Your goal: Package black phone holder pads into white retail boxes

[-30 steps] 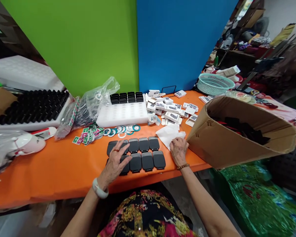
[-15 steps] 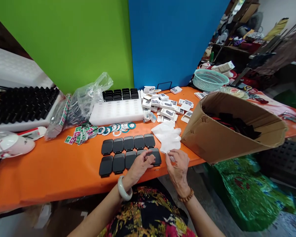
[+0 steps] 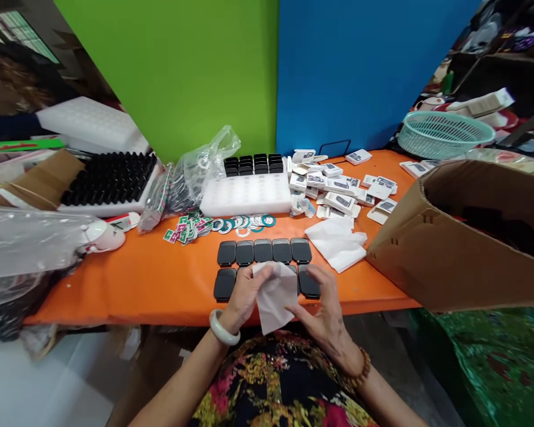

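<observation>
My left hand pinches a thin white sheet, perhaps a small pouch, which hangs in front of the table edge. To its right, my right hand has thumb and fingers spread apart, the thumb close to the sheet's right edge. Two rows of flat black rounded-square pieces lie on the orange tabletop behind the hands; the sheet and left hand cover part of the near row. A pile of similar white sheets rests right of the rows.
An open cardboard box with dark items stands at the right. Small white boxes, a white foam tray, ring-shaped stickers and green-and-pink cards lie behind. A teal basket sits at the back right.
A white sheet has come from the pile to in front of the black pieces, now in my left hand. My right hand has opened. The view has turned left.
</observation>
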`<state>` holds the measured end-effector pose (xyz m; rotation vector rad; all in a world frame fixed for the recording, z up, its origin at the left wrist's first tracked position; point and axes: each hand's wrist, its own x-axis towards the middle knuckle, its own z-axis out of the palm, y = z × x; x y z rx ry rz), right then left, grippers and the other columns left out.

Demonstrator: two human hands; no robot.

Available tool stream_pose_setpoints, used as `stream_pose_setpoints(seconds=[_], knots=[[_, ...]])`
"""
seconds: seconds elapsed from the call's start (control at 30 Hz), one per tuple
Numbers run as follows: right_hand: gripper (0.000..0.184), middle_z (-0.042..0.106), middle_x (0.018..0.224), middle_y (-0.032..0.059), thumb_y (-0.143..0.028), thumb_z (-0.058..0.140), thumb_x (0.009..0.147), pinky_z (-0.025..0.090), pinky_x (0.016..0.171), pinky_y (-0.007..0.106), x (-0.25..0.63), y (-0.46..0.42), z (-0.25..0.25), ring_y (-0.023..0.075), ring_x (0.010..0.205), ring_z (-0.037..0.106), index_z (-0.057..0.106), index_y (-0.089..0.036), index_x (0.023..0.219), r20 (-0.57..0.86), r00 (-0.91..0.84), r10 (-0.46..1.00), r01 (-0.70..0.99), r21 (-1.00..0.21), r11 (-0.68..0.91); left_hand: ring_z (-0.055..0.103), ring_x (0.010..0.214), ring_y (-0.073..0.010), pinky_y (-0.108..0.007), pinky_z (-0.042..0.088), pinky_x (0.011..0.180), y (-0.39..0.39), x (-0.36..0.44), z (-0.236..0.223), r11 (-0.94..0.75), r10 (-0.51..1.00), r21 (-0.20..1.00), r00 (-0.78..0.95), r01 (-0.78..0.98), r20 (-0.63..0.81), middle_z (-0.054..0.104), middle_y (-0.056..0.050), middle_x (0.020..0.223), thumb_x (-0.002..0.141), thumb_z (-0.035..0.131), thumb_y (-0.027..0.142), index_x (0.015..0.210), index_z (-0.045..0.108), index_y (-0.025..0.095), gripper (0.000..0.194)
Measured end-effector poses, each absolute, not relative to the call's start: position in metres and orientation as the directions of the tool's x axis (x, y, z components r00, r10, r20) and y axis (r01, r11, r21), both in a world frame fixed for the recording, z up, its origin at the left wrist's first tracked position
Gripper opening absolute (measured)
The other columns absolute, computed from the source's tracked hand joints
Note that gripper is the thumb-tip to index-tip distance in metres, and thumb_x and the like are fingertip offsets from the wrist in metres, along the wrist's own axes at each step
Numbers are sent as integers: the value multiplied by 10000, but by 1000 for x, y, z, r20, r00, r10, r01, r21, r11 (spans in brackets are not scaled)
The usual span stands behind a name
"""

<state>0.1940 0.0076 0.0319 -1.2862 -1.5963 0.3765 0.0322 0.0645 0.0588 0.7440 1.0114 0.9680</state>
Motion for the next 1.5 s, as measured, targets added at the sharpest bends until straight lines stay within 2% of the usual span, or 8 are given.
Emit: stream_pose_setpoints(seconds=[0.1,0.23,0.47,0.63,0.83,1.07,1.33,1.5], knots=[[620,526,1224,133,-409,704,765,457,918,437,185,25,36,275,1113,516,453,-223,1300,419,58,906,453,-820,350,525,556,-95,-204,410,552,52,24,61,396,911,891,211,-222,-353,665,-16,625,627,807,426,700,718,108,338],[168,652,897,50,-349,585,862,476,759,318,171,36,40,193,838,591,642,-212,943,200,-74,977,243,-946,213,519,558,-107,-221,402,558,43,11,57,355,924,922,208,-154,-321,664,-19,637,718,711,506,728,720,120,386],[229,634,789,29,-410,594,848,428,661,264,160,36,42,163,741,551,660,-198,794,82,-67,994,47,-995,85,582,695,-157,-244,440,665,37,-8,59,238,969,970,84,-49,-233,697,-32,740,724,716,442,820,741,155,303],[230,560,692,5,-412,625,817,384,604,255,151,34,44,138,646,473,627,-195,742,15,-102,995,11,-1000,17,388,511,-73,-204,305,502,31,-13,58,291,954,954,94,-68,-284,494,39,516,691,739,450,569,603,135,364],[358,418,608,-27,-488,613,814,323,546,235,139,34,36,116,585,365,510,-195,635,-76,-147,986,-118,-989,-94,465,583,-85,-211,389,593,25,-18,57,339,936,848,52,-407,-349,569,21,624,663,780,424,675,622,134,330],[446,511,741,6,-573,704,697,350,528,236,122,21,35,114,581,415,470,-198,641,-202,-458,866,-455,-783,-423,423,520,-55,-182,370,539,9,-30,56,524,833,556,250,-646,-494,478,56,579,601,837,371,604,491,153,409],[396,449,531,-70,-492,710,753,208,433,185,107,17,31,37,401,301,474,-181,691,-146,-761,632,-414,-640,-647,356,490,-53,-188,246,471,-2,-78,58,457,884,873,201,-174,-422,451,44,528,680,747,508,581,521,135,448],[410,493,557,-65,-476,755,699,203,400,170,97,20,28,31,398,338,469,-183,705,-131,-831,540,-351,-629,-693,330,488,-54,-196,237,475,-8,-104,55,500,863,855,165,-140,-478,402,67,519,542,806,548,567,468,155,519]])
